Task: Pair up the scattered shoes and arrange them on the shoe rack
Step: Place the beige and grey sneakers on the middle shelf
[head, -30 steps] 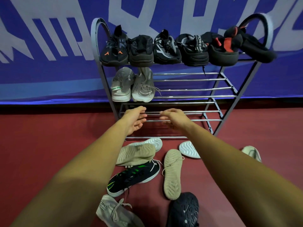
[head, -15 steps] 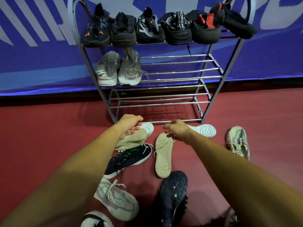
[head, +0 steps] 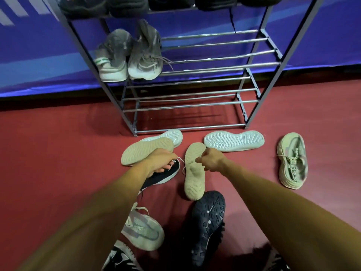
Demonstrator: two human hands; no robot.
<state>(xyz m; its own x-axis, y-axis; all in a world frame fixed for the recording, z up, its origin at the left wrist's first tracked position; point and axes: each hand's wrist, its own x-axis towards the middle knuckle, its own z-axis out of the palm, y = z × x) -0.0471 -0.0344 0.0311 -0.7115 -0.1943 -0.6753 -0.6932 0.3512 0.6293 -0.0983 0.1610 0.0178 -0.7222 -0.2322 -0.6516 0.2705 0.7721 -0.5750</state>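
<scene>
1. Floor [head: 48, 163]: red, matt; all loose shoes and the rack are borne by it.
2. Banner [head: 29, 55]: blue with pale markings, hung behind the rack.
3. Shoe rack [head: 259, 75]: grey metal frame with chrome rails, stood against the banner.
4. Dark shoes [head: 127, 4]: a row lined along the top shelf, cut off by the upper edge.
5. Grey pair [head: 112, 55]: set side by side at the left end of the second shelf, toes towards the camera.
6. White-soled shoe [head: 234, 140]: sole up, lying just before the rack's right foot.
7. Pale green shoe [head: 292, 161]: upright, well apart at far right.
8. Black-soled shoe [head: 207, 222]: sole up, nearest the camera at centre.
9. Grey trainer [head: 142, 229]: upright, partly hidden by the left forearm.
10. Black shoe [head: 168, 175]: white-edged, seen beneath the left hand.
11. Left beige-soled shoe [head: 144, 151]: sole up, overlapping a second white sole behind it.
12. Centre beige-soled shoe [head: 194, 177]: sole up, toe pointed at the camera.
13. Left hand [head: 158, 161]: fingers are curled under the near edge of the left beige-soled shoe, which is held.
14. Right hand [head: 212, 160]: fingers are curled tight over the right edge of the centre beige-soled shoe, which is gripped.
</scene>
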